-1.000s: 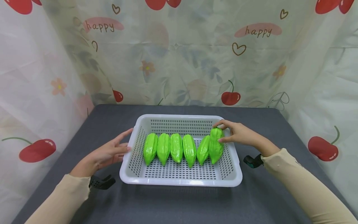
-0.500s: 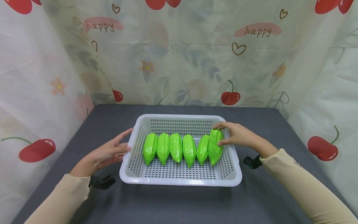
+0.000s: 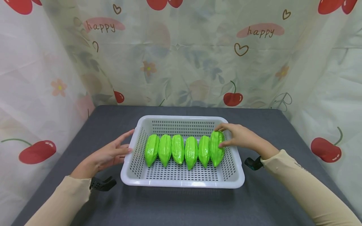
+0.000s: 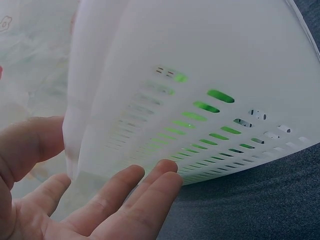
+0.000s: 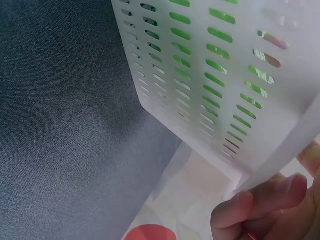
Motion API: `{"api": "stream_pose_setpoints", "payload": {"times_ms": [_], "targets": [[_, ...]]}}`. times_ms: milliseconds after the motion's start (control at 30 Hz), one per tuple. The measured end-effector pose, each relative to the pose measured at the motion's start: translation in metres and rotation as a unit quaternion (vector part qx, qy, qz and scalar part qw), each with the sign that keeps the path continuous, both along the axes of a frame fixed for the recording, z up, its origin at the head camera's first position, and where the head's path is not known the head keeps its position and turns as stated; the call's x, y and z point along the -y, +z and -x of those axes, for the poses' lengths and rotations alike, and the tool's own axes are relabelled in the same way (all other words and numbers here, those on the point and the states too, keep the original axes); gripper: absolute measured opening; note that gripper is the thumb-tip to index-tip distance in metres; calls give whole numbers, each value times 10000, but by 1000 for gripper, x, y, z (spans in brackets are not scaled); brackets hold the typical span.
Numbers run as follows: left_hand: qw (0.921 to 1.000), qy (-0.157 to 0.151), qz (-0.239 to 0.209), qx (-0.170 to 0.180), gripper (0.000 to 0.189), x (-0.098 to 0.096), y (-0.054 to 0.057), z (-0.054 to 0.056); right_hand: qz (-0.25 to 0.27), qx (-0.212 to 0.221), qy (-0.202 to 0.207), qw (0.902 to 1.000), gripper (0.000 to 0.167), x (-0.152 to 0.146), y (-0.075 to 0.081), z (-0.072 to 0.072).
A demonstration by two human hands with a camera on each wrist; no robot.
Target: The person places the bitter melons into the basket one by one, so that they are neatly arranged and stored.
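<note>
Several glossy green bitter melons (image 3: pixel 178 149), ridged and pointed at the near end, lie side by side in a white perforated plastic basket (image 3: pixel 181 183). My right hand (image 3: pixel 238 136) reaches over the basket's right rim and pinches the rightmost bitter melon (image 3: pixel 217 153) near its far end, thumb on its right side. That melon leans close against its neighbour (image 3: pixel 204 150). My left hand (image 3: pixel 108 153) is at the basket's left side, fingers extended and fingertips right at the rim. In the right wrist view, the basket wall (image 5: pixel 200 95) hides most of the melons.
The basket stands on a dark grey table (image 3: pixel 181 205). A curtain (image 3: pixel 181 56) printed with cherries, hearts and "happy" hangs behind and at both sides. Each wrist carries a black camera, such as the left wrist camera (image 3: pixel 103 184).
My right hand has lowered the rightmost melon slightly and shifted it left against its neighbour. The neighbour has turned from slanted to nearly straight. My left hand has stayed put.
</note>
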State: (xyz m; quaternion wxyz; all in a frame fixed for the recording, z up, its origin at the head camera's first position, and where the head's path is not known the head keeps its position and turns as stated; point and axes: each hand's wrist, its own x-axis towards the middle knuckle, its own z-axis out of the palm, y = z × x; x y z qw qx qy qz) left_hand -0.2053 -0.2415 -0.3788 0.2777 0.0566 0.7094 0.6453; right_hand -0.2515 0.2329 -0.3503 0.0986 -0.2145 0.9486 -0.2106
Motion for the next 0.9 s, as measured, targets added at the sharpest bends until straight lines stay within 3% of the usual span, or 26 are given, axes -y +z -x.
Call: {"api": "stream_pose_setpoints", "payload": {"times_ms": [233, 900], "targets": [[10000, -50, -42, -42, 91, 0, 2, -1, -202, -69, -109, 9997, 63, 3, -1, 0], [10000, -26, -66, -20, 89, 0, 1, -1, -736, -481, 117, 9961, 61, 4, -2, 2]]}}
